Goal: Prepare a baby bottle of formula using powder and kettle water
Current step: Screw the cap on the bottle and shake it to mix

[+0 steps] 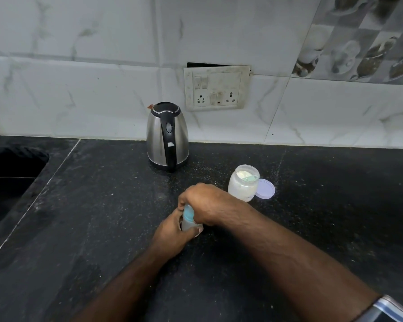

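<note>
A small clear baby bottle (pixel 188 220) with a light blue collar stands on the black counter (pixel 102 205), mostly hidden by both hands. My left hand (pixel 172 233) grips its lower body from the left. My right hand (pixel 204 203) is curled over its top, covering the cap. Behind them, a steel kettle (pixel 167 135) with a black handle and closed lid stands by the wall. To the right, an open clear jar of pale powder (pixel 243 183) holds a green scoop (pixel 250 177). The jar's white lid (pixel 265 189) lies flat beside it.
A dark sink (pixel 7 173) is set into the counter at the far left. A wall switch and socket panel (pixel 215 88) sits above the kettle on the tiled wall. A sleeve edge (pixel 391 310) shows at bottom right.
</note>
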`<state>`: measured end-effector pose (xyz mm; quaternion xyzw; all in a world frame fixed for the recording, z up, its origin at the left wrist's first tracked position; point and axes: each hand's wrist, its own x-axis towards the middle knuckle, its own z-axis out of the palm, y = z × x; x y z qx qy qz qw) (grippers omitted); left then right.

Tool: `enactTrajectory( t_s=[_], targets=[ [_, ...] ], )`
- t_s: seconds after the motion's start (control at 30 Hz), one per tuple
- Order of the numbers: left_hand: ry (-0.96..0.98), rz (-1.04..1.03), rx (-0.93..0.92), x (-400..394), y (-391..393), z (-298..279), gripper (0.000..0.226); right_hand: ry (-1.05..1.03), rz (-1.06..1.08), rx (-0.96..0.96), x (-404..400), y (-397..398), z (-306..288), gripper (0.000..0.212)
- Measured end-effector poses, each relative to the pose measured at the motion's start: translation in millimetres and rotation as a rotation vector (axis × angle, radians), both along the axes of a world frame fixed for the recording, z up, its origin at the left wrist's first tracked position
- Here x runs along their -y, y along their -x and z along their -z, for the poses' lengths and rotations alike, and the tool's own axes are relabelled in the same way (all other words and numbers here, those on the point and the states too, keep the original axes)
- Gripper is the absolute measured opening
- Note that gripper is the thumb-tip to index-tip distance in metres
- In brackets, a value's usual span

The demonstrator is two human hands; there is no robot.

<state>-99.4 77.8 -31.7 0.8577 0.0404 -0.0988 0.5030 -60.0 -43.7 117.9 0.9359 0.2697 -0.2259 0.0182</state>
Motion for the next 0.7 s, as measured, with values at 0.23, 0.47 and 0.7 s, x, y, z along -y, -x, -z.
enactTrajectory(
  t_s=[0.23,0.47,0.7],
  targets=[
    [0.027,0.009,0.004,0.1,2.5,-4.8,0.043,0.017,-0.032,0.01,-1.6,-8.0,4.5,0.049],
    [0.084,-0.001,0.049,2.0,4.1,-6.0,0.042,-0.081,0.064,0.128,5.7,-8.7,27.7,0.057],
    [0.087,0.003,0.056,0.8,1.2,2.4,0.056,-0.17,0.014,-0.064,16.7,-17.7,4.9,0.051]
  ],
)
